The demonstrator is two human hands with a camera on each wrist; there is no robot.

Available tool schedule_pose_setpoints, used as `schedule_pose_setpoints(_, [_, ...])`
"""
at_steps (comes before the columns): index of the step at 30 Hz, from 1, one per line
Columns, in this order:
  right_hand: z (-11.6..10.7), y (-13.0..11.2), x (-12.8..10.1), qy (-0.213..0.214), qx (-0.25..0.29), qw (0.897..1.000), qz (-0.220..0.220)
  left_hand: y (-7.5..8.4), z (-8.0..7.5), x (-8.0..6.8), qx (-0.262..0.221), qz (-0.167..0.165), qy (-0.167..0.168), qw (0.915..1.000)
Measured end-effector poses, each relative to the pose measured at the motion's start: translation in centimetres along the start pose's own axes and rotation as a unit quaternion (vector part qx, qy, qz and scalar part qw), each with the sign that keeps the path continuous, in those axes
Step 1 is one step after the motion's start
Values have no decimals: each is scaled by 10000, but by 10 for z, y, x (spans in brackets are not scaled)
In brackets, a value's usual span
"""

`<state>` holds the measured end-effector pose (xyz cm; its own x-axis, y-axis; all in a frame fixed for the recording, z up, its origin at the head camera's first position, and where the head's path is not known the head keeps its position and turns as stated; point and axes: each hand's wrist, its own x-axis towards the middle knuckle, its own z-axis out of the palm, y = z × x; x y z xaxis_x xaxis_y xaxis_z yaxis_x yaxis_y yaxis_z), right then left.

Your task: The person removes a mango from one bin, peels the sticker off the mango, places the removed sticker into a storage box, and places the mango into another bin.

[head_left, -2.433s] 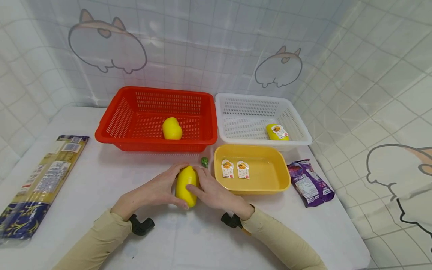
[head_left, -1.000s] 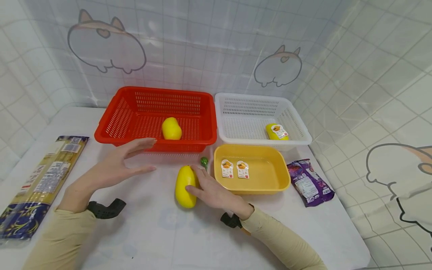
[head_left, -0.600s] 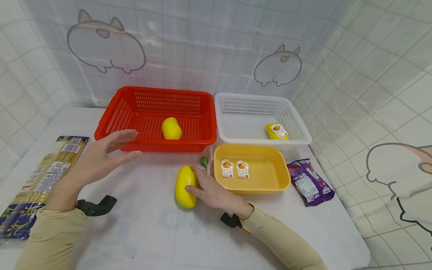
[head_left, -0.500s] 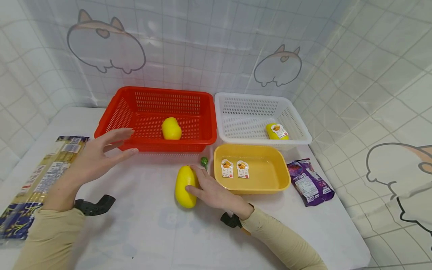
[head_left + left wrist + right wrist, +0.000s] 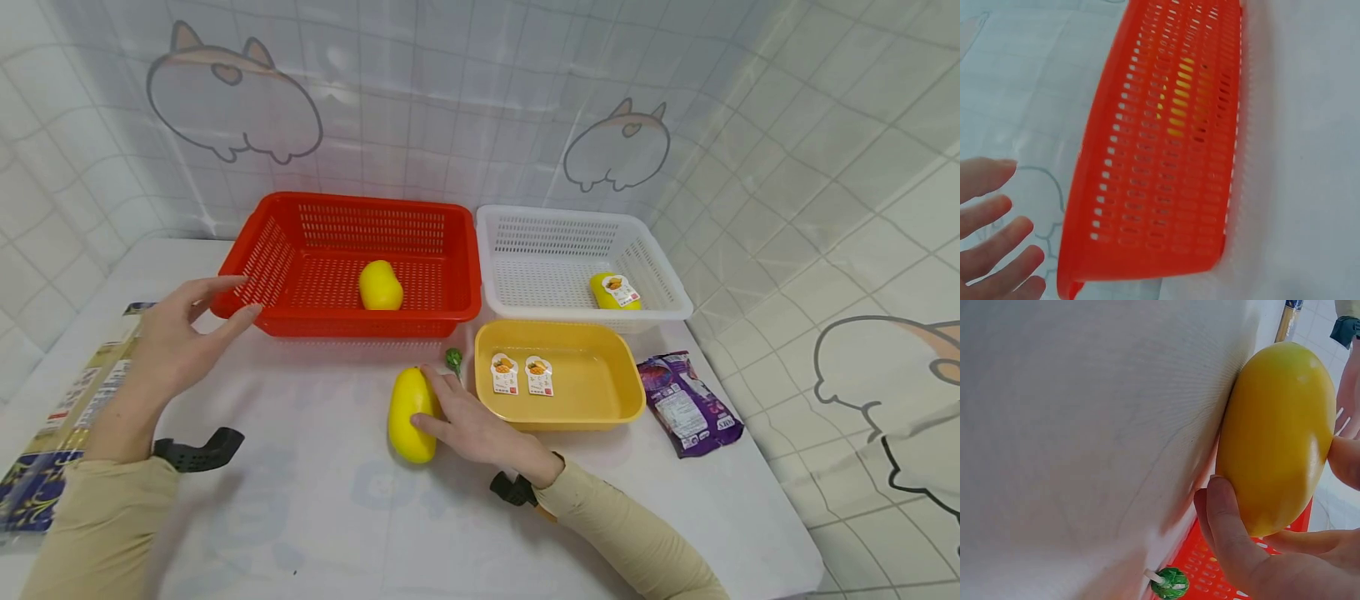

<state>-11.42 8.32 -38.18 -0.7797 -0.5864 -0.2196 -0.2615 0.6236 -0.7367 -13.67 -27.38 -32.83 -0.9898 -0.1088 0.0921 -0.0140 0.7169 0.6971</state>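
A yellow mango lies upright lengthwise on the white table, its smooth skin filling much of the right wrist view. My right hand holds it from the right side, thumb on top and fingers curved along its far side. My left hand, holding nothing, hovers at the left end of the red basket, fingers and thumb spread apart. In the left wrist view the fingers of that hand are beside the basket's rim. Another yellow mango sits inside the red basket.
A white basket holds a mango-labelled yellow fruit. In front, a yellow tray contains two mango stickers. A green-wrapped lollipop lies beside the tray. A purple snack bag lies right, a long noodle pack left.
My left hand has let go of the mango and moved left and away, past the red basket's front, to its left end. My right hand has stayed on the mango.
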Motion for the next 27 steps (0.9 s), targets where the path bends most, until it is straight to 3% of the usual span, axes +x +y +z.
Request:
schedule_pose_setpoints(7, [0, 0, 0, 13, -47, 10000, -64, -13, 0, 5, 0, -174, 344, 9993])
schedule_pose_setpoints(13, [0, -1, 0, 8, 22, 10000, -96, -24, 2, 12, 60, -570, 424, 9975])
schedule_pose_setpoints(20, [1, -2, 0, 70, -9, 9998, -168, -33, 7, 18, -427, -872, 18, 9953])
schedule_pose_setpoints(27, [2, -2, 1, 182, -126, 9992, -327, -38, 8, 22, -1293, -939, -486, 9860])
